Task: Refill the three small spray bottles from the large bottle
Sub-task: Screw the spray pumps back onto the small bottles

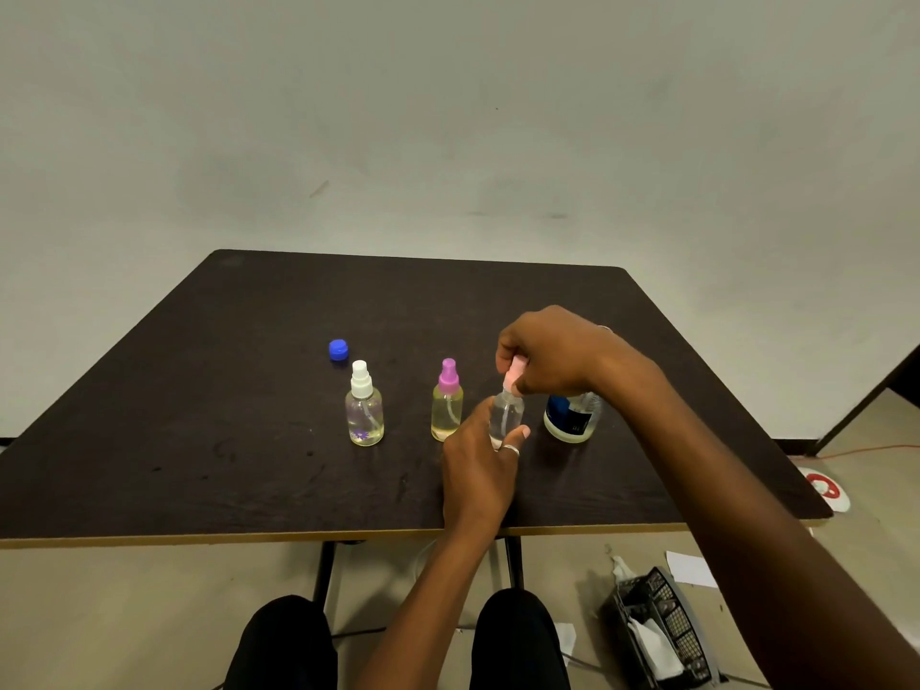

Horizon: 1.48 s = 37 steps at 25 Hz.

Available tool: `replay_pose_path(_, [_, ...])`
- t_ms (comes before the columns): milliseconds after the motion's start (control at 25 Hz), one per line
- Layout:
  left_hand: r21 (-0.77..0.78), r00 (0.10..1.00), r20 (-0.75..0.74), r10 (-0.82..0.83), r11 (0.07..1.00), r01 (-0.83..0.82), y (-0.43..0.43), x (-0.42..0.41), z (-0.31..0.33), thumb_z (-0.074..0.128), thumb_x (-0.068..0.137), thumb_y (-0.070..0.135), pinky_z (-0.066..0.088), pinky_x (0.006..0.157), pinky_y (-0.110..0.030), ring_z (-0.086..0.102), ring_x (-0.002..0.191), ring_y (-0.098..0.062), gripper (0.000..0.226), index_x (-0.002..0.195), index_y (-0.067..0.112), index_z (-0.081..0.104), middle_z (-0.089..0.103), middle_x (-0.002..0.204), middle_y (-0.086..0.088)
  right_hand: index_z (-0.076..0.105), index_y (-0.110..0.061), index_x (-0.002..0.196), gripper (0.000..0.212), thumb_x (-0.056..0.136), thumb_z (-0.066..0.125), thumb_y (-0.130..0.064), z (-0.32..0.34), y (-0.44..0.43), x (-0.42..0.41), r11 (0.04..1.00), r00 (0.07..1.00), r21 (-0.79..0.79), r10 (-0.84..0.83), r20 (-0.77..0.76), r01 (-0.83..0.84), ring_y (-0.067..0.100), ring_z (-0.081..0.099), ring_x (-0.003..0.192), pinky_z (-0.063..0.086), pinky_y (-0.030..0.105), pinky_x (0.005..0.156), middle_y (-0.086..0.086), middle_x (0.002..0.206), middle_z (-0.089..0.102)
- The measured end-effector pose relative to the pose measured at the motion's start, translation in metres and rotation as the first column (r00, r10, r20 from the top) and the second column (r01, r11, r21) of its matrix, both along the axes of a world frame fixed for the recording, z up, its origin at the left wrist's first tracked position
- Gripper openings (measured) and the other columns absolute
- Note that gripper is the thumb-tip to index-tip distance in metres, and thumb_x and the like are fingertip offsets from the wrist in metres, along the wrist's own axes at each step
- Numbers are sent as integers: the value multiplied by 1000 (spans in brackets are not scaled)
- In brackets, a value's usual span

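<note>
Three small clear spray bottles stand in a row on the dark table (199, 390). The white-capped one (364, 405) is at the left and holds yellowish liquid. The purple-capped one (447, 403) stands in the middle, also yellowish. My left hand (480, 465) grips the body of the third bottle (507, 415). Its pale pink spray top (514, 377) is pinched by the fingers of my right hand (552, 353). The large bottle (571, 415), clear with a blue label, stands just right of it, partly hidden behind my right wrist. Its blue cap (338, 350) lies behind the white-capped bottle.
A black mesh basket (662, 634) with white paper sits on the floor at the lower right, with scraps of paper around it. A red and white disc (829, 490) lies on the floor past the table's right edge. My knees show below the near edge.
</note>
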State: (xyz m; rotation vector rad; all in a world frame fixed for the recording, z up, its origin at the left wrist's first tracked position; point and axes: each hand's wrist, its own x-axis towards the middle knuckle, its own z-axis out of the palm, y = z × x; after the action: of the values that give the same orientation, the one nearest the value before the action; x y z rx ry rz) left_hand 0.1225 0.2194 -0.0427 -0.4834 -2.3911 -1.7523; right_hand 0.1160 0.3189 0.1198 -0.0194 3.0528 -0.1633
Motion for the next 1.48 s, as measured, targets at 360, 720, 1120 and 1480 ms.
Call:
replay_pose_path(360, [27,1000,30,6,1000,-6,1,-1,-1,76,87,27,58,74,-29,67,83,-9,35,120,24,65,71,97,4,72,-19,91,14,77,74,-16,-20,6,0,999,996,-44,4,-85,-8,12,62,80,55,32,78,-4,90,69])
replay_pose_path(720, [15,999,38,31,999,-32,1,-1,0,77,86,23,58,71,-36,66,74,-11,33,116,19,66,72,91,1,57,-18,67,48,80,60,-64,-58,-3,9,949,875,-48,-307,-374,312,12,53,56,44,26,54,-2,59,55])
replay_pose_path(1120, [15,1000,11,19,1000,-19,-1,1,0,75,87,22,58,69,-41,67,75,-17,26,110,16,64,71,91,-2,59,-22,107,47,79,63,-59,-72,2,25,884,870,-434,-343,-355,172,4,59,77,51,21,68,-14,85,60])
replay_pose_path(1480, [11,999,45,-14,1000,13,-4,-2,3,76,86,29,57,68,-32,62,74,-8,38,121,22,63,68,91,4,65,-20,119,34,85,70,-14,-71,17,19,846,952,-532,-140,-272,-28,3,63,95,52,20,86,-8,109,68])
